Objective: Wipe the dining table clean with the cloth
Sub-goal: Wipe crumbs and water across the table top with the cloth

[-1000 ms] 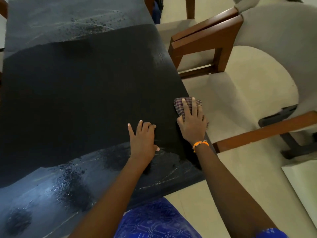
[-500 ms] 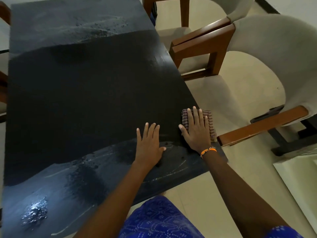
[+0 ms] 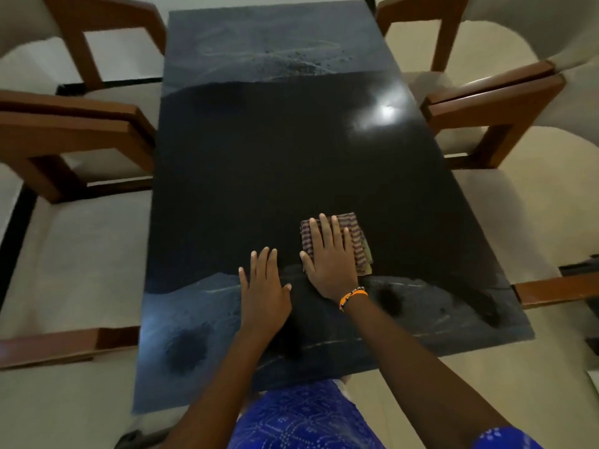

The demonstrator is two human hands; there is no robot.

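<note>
The right hand (image 3: pixel 329 260) presses the folded checked cloth (image 3: pixel 351 236) flat on the dark bench (image 3: pixel 259 163), fingers spread, toward the near edge. The left hand (image 3: pixel 264 283) lies just beside it, palm down, fingers extended, holding nothing.

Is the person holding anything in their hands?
Nothing is gripped. The right hand lies flat on the checked cloth, pressing its middle onto the dining table. The left hand rests bare on the table.

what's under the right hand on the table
A folded striped cloth lies under the right hand, pressed flat on the dark table. The cloth's far and right edges show; the part beneath the palm and the table surface under the cloth are hidden.
</note>
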